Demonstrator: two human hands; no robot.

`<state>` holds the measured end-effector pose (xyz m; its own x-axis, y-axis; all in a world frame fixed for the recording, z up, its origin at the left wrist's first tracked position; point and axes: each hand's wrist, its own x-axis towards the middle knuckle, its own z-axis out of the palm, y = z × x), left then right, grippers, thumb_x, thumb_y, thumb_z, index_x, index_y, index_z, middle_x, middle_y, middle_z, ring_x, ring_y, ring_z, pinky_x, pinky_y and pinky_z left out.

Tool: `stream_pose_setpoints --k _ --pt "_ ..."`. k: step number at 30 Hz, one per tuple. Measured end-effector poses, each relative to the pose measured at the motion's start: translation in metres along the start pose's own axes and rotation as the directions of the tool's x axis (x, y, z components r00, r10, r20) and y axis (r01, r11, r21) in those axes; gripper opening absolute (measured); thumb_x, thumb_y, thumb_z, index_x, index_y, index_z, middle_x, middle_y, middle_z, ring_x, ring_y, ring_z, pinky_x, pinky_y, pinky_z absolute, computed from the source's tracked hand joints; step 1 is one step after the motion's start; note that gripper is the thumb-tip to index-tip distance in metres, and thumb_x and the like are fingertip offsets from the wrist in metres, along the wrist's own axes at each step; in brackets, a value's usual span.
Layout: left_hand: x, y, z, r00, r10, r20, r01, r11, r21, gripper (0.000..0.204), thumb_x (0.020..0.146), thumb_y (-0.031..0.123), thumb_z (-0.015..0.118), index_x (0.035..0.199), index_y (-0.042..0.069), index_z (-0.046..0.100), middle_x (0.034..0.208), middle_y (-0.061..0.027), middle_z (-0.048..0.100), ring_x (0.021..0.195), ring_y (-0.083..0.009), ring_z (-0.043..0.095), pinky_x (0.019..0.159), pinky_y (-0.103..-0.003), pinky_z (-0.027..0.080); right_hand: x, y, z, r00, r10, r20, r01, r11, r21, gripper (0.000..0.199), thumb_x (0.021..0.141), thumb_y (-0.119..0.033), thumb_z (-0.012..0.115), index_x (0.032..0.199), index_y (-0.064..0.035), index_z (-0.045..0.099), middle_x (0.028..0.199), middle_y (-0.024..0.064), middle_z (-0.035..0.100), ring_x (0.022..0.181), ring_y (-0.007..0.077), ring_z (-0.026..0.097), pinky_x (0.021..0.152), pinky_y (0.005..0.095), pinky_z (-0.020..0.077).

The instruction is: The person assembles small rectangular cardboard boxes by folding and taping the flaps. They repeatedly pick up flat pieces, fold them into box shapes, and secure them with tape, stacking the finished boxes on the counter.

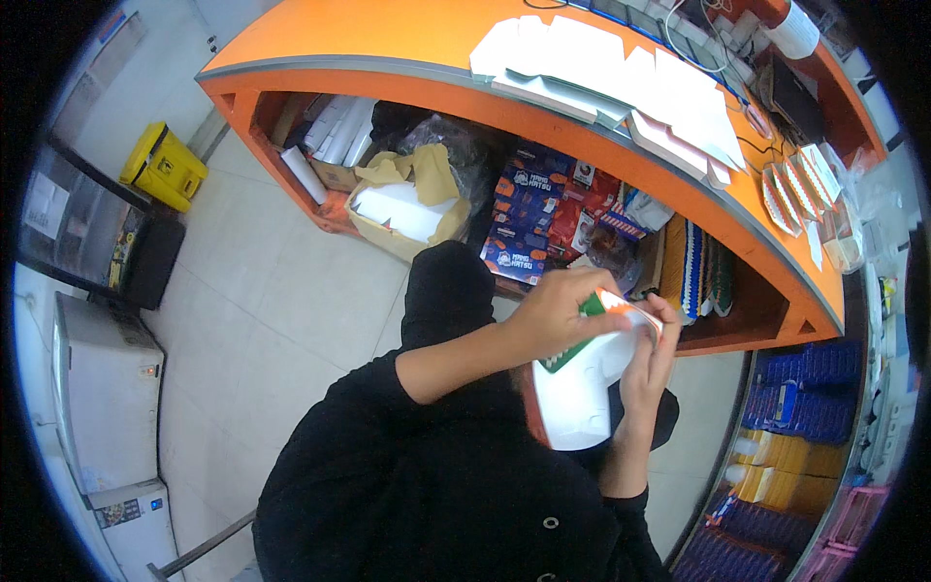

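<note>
In front of my lap I hold a partly folded paper carton [572,398], white inside with green and orange print on its outer side. My left hand [567,306] grips its upper left edge, by the green panel, with thumb and fingers closed. My right hand [645,364] pinches the upper right corner, its fingers bent over the rim. The carton's lower end hangs tilted over my dark clothes. Part of the folded flap is hidden behind my fingers.
An orange counter [369,37] curves ahead, bearing stacks of flat white cartons [582,63] and several formed cartons [800,189]. Its shelf holds an opened brown paper package [402,209] and blue boxes [524,209]. A yellow bin [165,165] stands left; stacked blue cartons [805,364] lie right.
</note>
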<state>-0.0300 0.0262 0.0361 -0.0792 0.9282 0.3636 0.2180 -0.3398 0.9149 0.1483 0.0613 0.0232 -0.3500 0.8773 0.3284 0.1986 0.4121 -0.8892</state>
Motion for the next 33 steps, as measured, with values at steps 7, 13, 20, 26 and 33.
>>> stream_pose_setpoints --k 7,13,20,26,33 --pt "-0.002 -0.009 0.0 0.999 -0.002 0.054 0.017 0.959 -0.284 0.032 0.085 0.029 0.063 0.083 -0.003 0.067 0.068 -0.0104 0.063 0.058 -0.0145 0.058 0.053 -0.026 0.043 -0.009 0.004 -0.008 0.987 0.132 0.092 -0.156 0.925 0.347 0.026 0.088 -0.012 0.06 0.109 0.0034 0.058 0.089 0.0035 0.064 0.074 0.01 0.057 0.07 0.0241 0.0449" --pt "-0.003 -0.014 -0.013 0.997 -0.062 -0.054 0.058 0.996 -0.073 0.033 0.088 0.03 0.059 0.085 -0.003 0.065 0.074 -0.0099 0.062 0.067 -0.0149 0.058 0.06 -0.029 0.045 -0.013 0.022 -0.008 0.933 0.159 0.322 -0.164 0.986 -0.01 0.011 0.085 -0.007 0.062 0.087 0.0032 0.067 0.078 0.0029 0.066 0.07 0.009 0.059 0.066 0.024 0.0464" --pt "-0.013 -0.025 -0.017 0.938 -0.345 0.022 0.346 0.938 -0.034 0.066 0.082 0.034 0.065 0.132 0.003 0.036 0.117 -0.0172 0.051 0.113 -0.0227 0.049 0.095 -0.033 0.039 -0.02 0.03 -0.011 0.953 0.067 -0.294 -0.084 0.995 -0.046 0.015 0.086 -0.003 0.059 0.096 0.0069 0.062 0.083 0.0097 0.064 0.076 0.0146 0.061 0.074 0.03 0.0513" --pt "-0.023 -0.063 -0.023 0.955 -0.295 -0.012 0.196 0.663 -0.722 0.045 0.08 0.01 0.057 0.122 0.002 0.043 0.114 -0.0138 0.053 0.104 -0.0201 0.053 0.091 -0.033 0.042 -0.019 0.024 -0.002 0.842 0.504 0.192 -0.409 0.364 0.837 0.032 0.086 -0.007 0.056 0.115 -0.0004 0.047 0.104 0.0104 0.059 0.093 0.0202 0.062 0.082 0.0352 0.0514" --pt "-0.011 -0.073 -0.015 0.97 -0.233 -0.064 0.13 0.727 -0.674 0.066 0.084 0.035 0.059 0.134 0.003 0.031 0.124 -0.0143 0.048 0.111 -0.0225 0.049 0.097 -0.033 0.037 -0.017 0.036 -0.043 0.954 0.189 0.233 -0.289 0.366 0.885 0.028 0.084 -0.006 0.061 0.109 -0.0044 0.05 0.092 0.0052 0.059 0.079 0.0154 0.06 0.067 0.0286 0.0513"
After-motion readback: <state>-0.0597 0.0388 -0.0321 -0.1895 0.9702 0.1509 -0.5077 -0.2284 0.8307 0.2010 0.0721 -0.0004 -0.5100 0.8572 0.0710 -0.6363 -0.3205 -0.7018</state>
